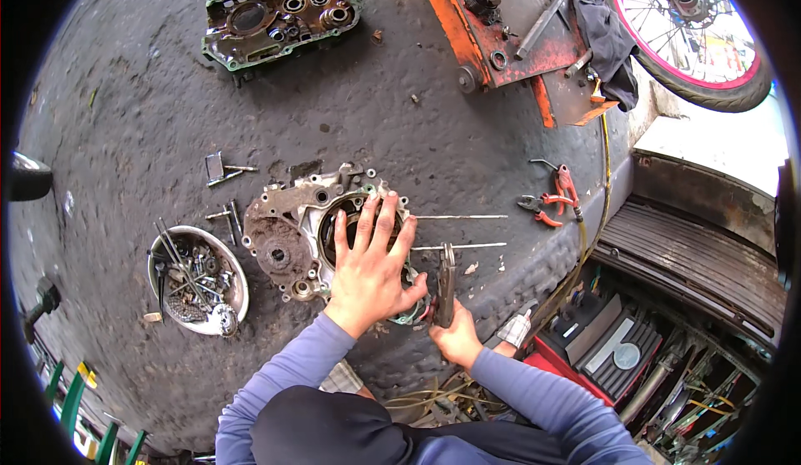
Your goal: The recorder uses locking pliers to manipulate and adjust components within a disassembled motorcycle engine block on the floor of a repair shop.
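Note:
A grey metal engine crankcase half [284, 223] lies on the dark ground before me, its flat flange stained brown. My left hand [373, 263] rests on it with fingers spread, over its large round opening. Two long thin studs [467, 216] stick out from its right side. My right hand [457, 337] is closed around metal pliers [446, 286], which look like locking pliers. Their jaws meet the nearer stud; whether they are clamped on it I cannot tell. Part of the crankcase is hidden under my left hand and wrist.
Left of the crankcase stands a white bowl [245, 298] of small metal parts, with loose bolts nearby. Another crankcase half [242, 48] lies far left. Red-handled pliers [565, 194] are at the right. Beyond are an orange metal stand [534, 48], a wheel [743, 90] and a black-red toolbox [613, 348].

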`<action>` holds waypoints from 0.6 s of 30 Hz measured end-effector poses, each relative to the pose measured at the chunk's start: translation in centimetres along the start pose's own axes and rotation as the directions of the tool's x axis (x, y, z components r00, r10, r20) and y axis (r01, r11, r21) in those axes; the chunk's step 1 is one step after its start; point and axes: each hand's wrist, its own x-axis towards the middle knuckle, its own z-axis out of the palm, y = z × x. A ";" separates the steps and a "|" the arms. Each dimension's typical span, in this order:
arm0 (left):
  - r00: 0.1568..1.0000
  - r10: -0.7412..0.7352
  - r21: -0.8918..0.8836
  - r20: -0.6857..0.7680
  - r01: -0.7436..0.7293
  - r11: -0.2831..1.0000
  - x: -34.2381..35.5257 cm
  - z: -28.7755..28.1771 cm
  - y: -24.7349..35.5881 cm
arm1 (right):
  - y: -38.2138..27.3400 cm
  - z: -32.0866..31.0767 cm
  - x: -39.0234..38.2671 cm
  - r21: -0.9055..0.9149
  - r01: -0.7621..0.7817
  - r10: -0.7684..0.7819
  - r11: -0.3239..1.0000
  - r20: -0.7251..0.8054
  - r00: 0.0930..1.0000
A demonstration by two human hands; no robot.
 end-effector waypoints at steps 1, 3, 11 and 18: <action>1.000 0.002 0.002 -0.002 -0.002 1.000 0.1 0.0 0.1 | 0.4 0.1 0.6 -0.176 0.092 -0.101 0.980 -0.042 0.994; 1.000 0.004 0.001 0.001 -0.004 1.000 0.3 0.1 0.2 | 1.9 -0.2 1.0 -0.122 0.102 -0.105 0.987 -0.017 0.994; 1.000 -0.004 0.017 0.005 0.004 1.000 0.0 -0.1 0.0 | -1.7 -5.4 -1.5 0.416 -0.312 0.222 0.854 0.250 0.942; 1.000 0.018 -0.012 -0.011 -0.018 1.000 -0.1 0.3 0.1 | -2.0 -6.7 -1.5 0.269 -0.279 0.224 0.922 0.217 0.950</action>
